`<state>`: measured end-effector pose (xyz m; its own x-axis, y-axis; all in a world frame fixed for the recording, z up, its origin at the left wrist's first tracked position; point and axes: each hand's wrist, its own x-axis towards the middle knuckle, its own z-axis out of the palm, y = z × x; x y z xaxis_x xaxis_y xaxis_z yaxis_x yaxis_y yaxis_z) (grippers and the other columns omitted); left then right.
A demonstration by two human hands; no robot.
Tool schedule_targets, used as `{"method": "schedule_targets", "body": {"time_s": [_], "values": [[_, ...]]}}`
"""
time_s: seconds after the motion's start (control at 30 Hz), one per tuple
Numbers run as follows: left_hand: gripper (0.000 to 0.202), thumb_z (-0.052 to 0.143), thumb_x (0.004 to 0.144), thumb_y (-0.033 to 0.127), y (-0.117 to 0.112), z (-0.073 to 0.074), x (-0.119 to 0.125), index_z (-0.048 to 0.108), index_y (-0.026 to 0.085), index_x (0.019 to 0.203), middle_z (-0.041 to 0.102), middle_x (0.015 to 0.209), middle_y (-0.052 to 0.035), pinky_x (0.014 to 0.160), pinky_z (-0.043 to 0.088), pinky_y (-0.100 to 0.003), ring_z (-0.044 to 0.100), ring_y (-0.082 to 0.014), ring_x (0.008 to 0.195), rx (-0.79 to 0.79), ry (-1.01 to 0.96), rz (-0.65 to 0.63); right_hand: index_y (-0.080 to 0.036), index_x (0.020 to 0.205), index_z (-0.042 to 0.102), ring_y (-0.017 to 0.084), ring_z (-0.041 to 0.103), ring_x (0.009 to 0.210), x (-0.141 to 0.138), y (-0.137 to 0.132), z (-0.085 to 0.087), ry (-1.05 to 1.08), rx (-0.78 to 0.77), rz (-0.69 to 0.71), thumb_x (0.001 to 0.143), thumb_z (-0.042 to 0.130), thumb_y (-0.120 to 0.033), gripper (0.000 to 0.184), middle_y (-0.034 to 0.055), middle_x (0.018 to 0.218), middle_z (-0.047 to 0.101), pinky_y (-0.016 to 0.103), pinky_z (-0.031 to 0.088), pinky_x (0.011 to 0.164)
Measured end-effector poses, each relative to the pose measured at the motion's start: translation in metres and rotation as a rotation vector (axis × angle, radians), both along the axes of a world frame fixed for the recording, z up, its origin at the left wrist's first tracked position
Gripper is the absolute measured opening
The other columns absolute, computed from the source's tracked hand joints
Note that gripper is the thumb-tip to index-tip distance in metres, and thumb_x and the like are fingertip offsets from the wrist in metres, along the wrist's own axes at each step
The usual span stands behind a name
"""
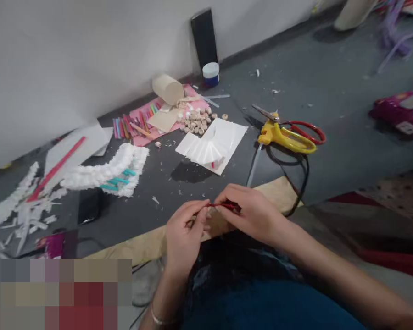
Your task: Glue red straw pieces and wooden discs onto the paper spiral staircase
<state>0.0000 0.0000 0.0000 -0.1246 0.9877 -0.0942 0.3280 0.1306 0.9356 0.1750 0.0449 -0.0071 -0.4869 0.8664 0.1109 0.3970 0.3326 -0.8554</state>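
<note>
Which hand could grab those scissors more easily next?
Probably the right hand: it's nearer the scissors than the left hand is. Both, though, are holding a thin red piece.

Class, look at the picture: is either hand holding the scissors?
No, the scissors lie away from the left hand and right hand, which pinch a thin red piece.

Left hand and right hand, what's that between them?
A thin red piece: the head view shows it spanning the gap between the left hand and right hand, pinched by both.
</note>
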Motion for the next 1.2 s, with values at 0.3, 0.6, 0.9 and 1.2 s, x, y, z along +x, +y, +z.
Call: {"method": "schedule_targets", "body": {"time_s": [0.3,0.6,0.9,1.2], "values": [[0.017,0.067,0.085,0.034,-0.0012,-0.002,-0.0007,0.079,0.023,0.093,0.069,0.094,-0.0038,0.057,0.063,-0.02,0.069,-0.0113,0.069,0.02,-0.014,0.031,-0.018,0.085,0.065,0.014,0.057,0.074,0.0005,-0.0019,-0.0005,0.015,-0.02,-0.019,0.089,0.056,-0.016,0.01,0.0018,0.08,0.063,0.026,0.041,0.065],[0.01,0.072,0.081,0.03,0.0015,-0.0026,0.001,0.078,0.022,0.083,0.067,0.083,0.0,0.056,0.061,-0.017,0.066,-0.008,0.061,0.002,-0.068,0.061,-0.018,0.086,0.065,0.013,0.059,0.075,0.0014,-0.002,0.0006,0.022,-0.03,-0.028,0.089,0.057,-0.017,0.009,0.0016,0.081,0.064,0.025,0.042,0.065],[0.017,0.071,0.081,0.035,-0.0017,-0.0022,0.001,0.078,0.023,0.092,0.069,0.096,-0.0032,0.055,0.062,-0.02,0.068,-0.0103,0.065,-0.043,-0.081,0.065,-0.018,0.085,0.064,0.014,0.058,0.074,0.0023,-0.0014,-0.0021,-0.003,0.036,-0.03,0.089,0.055,-0.016,0.01,0.0025,0.08,0.063,0.025,0.042,0.065],[0.012,0.072,0.081,0.033,-0.0009,-0.0003,0.0045,0.076,0.022,0.083,0.067,0.086,-0.0003,0.057,0.062,-0.02,0.066,-0.0094,0.063,-0.003,-0.03,0.09,-0.017,0.086,0.065,0.014,0.058,0.076,0.0008,-0.0046,0.0017,0.014,0.049,-0.024,0.089,0.056,-0.016,0.01,0.0024,0.08,0.063,0.025,0.042,0.066]]}}
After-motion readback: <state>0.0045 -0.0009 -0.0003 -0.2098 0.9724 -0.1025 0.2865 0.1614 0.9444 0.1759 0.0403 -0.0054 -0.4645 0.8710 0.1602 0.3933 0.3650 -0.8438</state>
